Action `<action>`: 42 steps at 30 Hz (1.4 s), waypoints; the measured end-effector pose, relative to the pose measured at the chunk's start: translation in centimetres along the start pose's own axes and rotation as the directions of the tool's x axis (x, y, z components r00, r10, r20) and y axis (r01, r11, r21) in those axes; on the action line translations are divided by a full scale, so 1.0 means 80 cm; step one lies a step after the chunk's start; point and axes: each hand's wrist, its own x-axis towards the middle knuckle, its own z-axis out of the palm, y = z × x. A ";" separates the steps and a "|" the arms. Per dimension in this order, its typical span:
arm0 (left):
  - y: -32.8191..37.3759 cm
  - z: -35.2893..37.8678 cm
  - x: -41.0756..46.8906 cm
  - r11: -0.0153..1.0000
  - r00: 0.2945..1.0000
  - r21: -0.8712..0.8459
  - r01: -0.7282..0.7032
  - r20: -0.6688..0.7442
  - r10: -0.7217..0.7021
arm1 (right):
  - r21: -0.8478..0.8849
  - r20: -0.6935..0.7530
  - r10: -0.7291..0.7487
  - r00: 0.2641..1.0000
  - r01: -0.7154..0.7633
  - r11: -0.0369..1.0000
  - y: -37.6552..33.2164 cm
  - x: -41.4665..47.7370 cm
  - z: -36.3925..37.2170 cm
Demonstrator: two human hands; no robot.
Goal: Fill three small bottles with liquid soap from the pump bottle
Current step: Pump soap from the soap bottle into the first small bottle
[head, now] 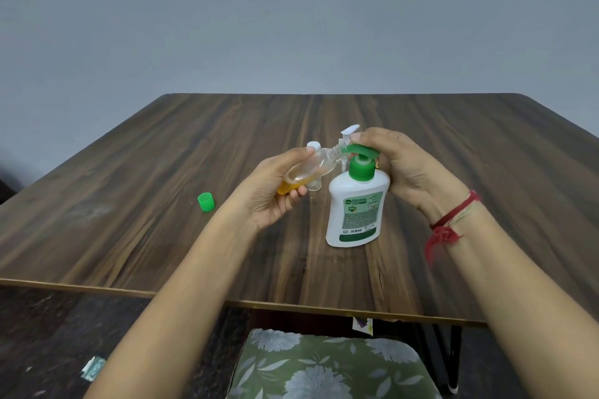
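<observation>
While the left hand (pixel 275 186) curls round a tilted bottle (pixel 319 162), mouth at the spout, the right hand (pixel 400 165) grips the pump bottle (pixel 355 214) head, mid-table. Filling looks underway; the next press needs that mouth kept aligned.

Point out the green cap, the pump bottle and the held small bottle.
green cap (pixel 206 201): head view, its side wall.
pump bottle (pixel 355 214): head view, label on its white body.
small bottle (pixel 319 165): head view, clear middle of its body.
</observation>
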 end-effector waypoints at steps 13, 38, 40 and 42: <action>-0.005 -0.001 0.000 0.998 1.000 -0.061 0.021 0.017 -0.020 | -0.045 -0.014 -0.025 1.000 0.025 0.999 -0.006 0.002 0.000; -0.006 -0.004 0.003 0.998 0.999 -0.052 0.028 0.038 -0.026 | -0.021 0.027 -0.024 0.999 0.025 0.999 -0.002 0.009 -0.004; -0.005 -0.003 0.003 0.999 1.000 -0.038 0.015 0.019 -0.014 | -0.005 0.031 -0.027 0.999 0.027 1.000 0.000 0.009 -0.004; -0.005 -0.003 0.003 1.000 1.000 -0.025 0.017 0.015 -0.017 | 0.031 0.032 -0.006 0.999 0.005 1.000 0.007 0.007 -0.003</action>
